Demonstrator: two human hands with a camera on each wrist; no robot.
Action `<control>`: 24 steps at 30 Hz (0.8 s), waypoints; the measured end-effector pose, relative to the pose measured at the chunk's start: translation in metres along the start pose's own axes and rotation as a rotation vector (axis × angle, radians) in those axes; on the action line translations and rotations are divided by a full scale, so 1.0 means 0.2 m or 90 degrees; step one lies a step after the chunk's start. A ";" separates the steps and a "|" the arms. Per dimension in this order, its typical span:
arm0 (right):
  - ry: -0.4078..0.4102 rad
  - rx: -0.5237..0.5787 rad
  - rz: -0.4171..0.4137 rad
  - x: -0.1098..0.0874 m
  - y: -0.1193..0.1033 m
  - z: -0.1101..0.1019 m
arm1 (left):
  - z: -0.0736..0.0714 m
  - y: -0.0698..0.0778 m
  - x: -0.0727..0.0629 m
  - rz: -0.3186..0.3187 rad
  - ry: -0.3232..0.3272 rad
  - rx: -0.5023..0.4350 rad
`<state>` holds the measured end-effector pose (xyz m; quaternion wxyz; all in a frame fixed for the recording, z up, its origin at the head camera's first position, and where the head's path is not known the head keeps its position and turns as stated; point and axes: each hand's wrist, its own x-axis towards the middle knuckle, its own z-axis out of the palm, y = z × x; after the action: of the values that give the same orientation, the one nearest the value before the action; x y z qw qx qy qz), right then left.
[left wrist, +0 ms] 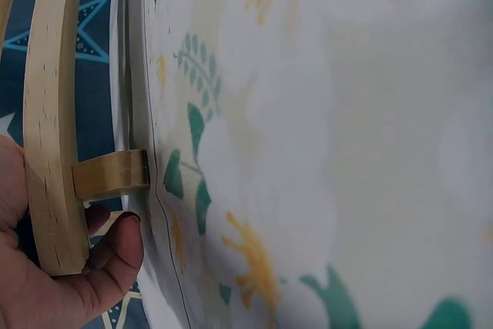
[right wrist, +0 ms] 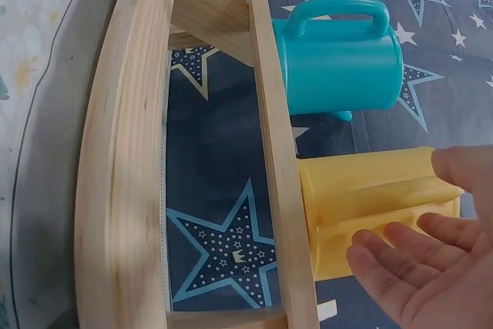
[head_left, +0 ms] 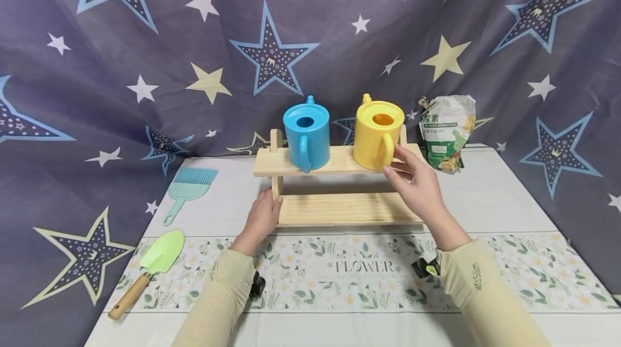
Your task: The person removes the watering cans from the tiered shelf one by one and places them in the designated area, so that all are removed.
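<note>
"Three views reach your desk; what is the largest thing in them?"

"From my remote seat I see a purple-grey curtain printed with stars, filling the background. Before it is a white table, crossed by a flowered band reading FLOWER. On the table stands a two-tier wooden shelf."

"And on the shelf?"

"On its top board, a blue watering can stands upright left of centre. A yellow watering can stands upright to its right, with a gap between. Both spouts face the curtain; both handles face me."

"What lies around it?"

"Just right of the shelf is a white-and-green bag. At the far left, a green trowel with a wooden handle lies nearest me, a pale blue-green brush beyond it."

"And the hands?"

"I see the left hand gripping the shelf's left end, fingers wrapped around wood. The right hand is spread beside the yellow can's handle, fingers loosely extended; I cannot tell whether they touch. Smallest is a metal clip on the bag."
</note>
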<state>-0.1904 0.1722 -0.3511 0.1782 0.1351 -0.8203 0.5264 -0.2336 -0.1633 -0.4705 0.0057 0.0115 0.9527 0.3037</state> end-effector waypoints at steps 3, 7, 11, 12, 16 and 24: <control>0.001 -0.007 0.007 -0.01 -0.07 0.00 | 0.00 0.00 0.00 0.002 0.001 -0.001; 0.003 -0.012 0.016 -0.01 -0.11 0.00 | 0.00 -0.01 0.01 0.003 0.002 0.002; 0.007 -0.006 0.010 -0.01 -0.11 0.00 | 0.00 -0.02 0.01 0.006 0.002 0.003; 0.008 -0.006 0.009 0.00 -0.09 0.00 | 0.00 -0.02 0.01 0.008 0.002 0.001; 0.011 -0.007 0.014 0.03 0.03 0.02 | 0.01 -0.02 0.00 0.017 0.008 -0.004; 0.017 -0.008 0.022 0.05 0.11 0.03 | 0.01 -0.01 0.00 0.023 0.012 -0.009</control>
<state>-0.2097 0.1752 -0.3668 0.1807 0.1125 -0.8233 0.5261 -0.2339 -0.1648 -0.4735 -0.0085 0.0255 0.9501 0.3109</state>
